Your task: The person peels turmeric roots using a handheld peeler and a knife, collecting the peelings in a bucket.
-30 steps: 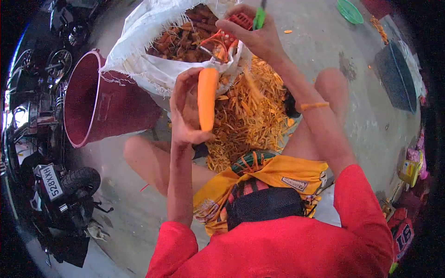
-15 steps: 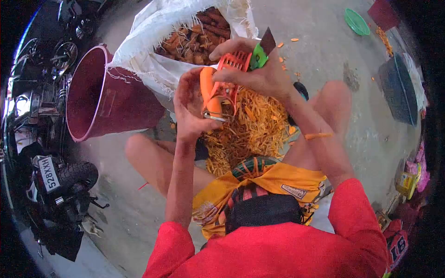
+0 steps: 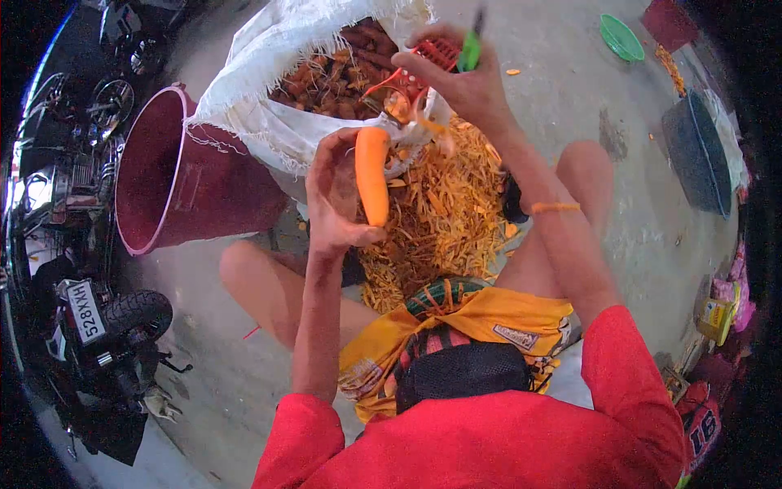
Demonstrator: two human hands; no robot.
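My left hand (image 3: 332,196) grips a peeled orange carrot-like root (image 3: 372,175), held upright between thumb and fingers. Up and to the right, my right hand (image 3: 468,81) is closed on a red slotted peeler (image 3: 438,54) and a green-handled knife (image 3: 469,52), whose blade is blurred. The peeler is apart from the root, with blurred orange peel below it. Beneath both hands lies a heap of orange peelings (image 3: 456,212). Behind the root, an open white sack (image 3: 244,90) holds brown-orange unpeeled roots (image 3: 326,85).
A large dark red tub (image 3: 216,183) lies tilted at the left, beside parked motorcycles (image 3: 134,314). At the right are a green basket (image 3: 621,37), a dark basin (image 3: 696,155) and a yellow packet (image 3: 715,319). My bent legs flank the peelings.
My right hand has moved up and away from the root with the peeler and knife. The root is now in my left hand alone, with the peeler off its surface.
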